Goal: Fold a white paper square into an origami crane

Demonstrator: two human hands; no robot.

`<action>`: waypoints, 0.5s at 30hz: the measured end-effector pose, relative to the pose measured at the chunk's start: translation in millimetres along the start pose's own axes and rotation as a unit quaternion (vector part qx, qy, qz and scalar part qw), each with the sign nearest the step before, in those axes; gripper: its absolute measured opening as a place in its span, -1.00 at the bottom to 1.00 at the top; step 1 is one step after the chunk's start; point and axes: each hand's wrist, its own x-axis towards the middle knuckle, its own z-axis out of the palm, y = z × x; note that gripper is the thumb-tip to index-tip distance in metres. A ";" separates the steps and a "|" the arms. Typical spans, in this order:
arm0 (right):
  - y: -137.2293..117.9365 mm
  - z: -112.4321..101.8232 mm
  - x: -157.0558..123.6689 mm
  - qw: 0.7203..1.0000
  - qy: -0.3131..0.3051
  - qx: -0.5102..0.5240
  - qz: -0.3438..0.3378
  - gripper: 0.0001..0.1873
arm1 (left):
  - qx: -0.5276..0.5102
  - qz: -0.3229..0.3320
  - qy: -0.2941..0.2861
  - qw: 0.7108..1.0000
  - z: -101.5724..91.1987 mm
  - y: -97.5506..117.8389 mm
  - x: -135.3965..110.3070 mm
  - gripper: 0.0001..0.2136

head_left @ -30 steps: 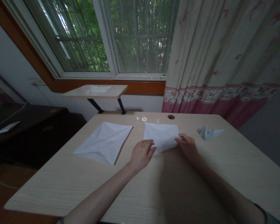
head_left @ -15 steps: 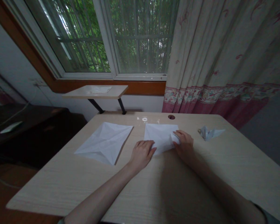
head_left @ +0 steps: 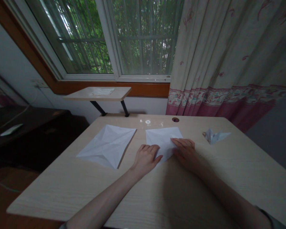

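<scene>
A white sheet of paper (head_left: 160,139) lies at the middle of the pale wood-grain desk (head_left: 62,190), folded over on its near side. My right hand (head_left: 185,152) presses flat on the sheet's right part, with the fingers together and pointing left. My left hand (head_left: 146,160) rests on its near left edge, with the fingers slightly curled. To the left, a larger creased paper sheet (head_left: 107,146) lies flat, out of reach of neither hand's fingers by only a short gap. A small folded paper figure (head_left: 214,136) sits to the right of my right hand.
A small wooden shelf table (head_left: 97,93) stands beyond the desk under the window (head_left: 143,38). A patterned curtain (head_left: 226,63) hangs at the right. The desk has a round cable hole (head_left: 175,119) at its far edge. A dark cabinet (head_left: 30,136) stands at the left.
My right hand has slid left and flattened onto the sheet instead of pinching its edge. The sheet's right corner now lies pressed down. My left hand has shifted only slightly.
</scene>
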 end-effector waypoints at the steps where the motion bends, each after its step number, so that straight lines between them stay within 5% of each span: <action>1: -0.1 0.8 -0.1 1.000 -0.006 -0.006 0.003 -0.57 | -0.001 0.004 0.003 1.000 0.3 0.0 -0.2 -0.73; 15: -1.4 1.7 -1.8 0.998 -0.050 -0.035 -0.020 -0.45 | -0.021 0.115 0.074 0.990 2.1 4.8 -6.8 -0.79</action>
